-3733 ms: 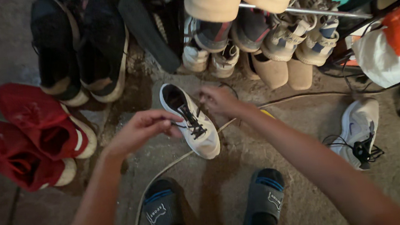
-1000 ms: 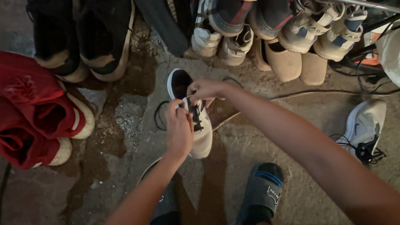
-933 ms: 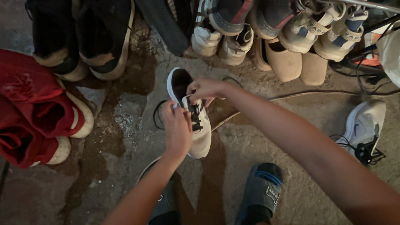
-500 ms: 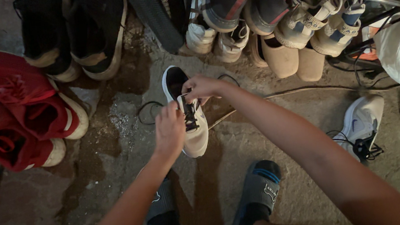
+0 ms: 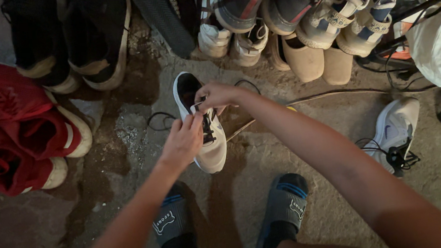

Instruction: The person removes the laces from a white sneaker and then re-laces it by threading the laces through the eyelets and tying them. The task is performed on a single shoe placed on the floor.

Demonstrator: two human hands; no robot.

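- One white sneaker [image 5: 201, 123] with black laces [image 5: 209, 130] lies on the rough concrete floor [image 5: 307, 154], toe pointing toward the person, in the middle of the view between the two hands.
- A second white sneaker [image 5: 394, 131] lies well apart to the right, its black laces loose.
- Two red sneakers [image 5: 16, 129] sit side by side at the left edge.
- Two dark shoes with pale soles [image 5: 67, 41] stand at the top left, cut off by the frame.
- Two tan slip-on shoes [image 5: 315, 59] stand toes-down at the top, under a crowded rack of further shoes too jumbled to count.
- Two grey slide sandals with blue stripes [image 5: 285, 208] are on the person's feet at the bottom.
- The left hand [image 5: 182, 140] rests on the near side of the central sneaker, fingers curled together at the lace area; whether they pinch a lace cannot be told, since the back of the hand hides the fingertips.
- The right hand [image 5: 217, 95] is at the tongue of the same sneaker, finger and thumb closed on what appears to be a lace end.
- A thin black lace loop [image 5: 160, 121] trails on the floor just left of the sneaker.
- A pale cord [image 5: 333, 95] runs across the floor behind the right forearm.
- A white bag [image 5: 435, 49] at the right is partly cut off.
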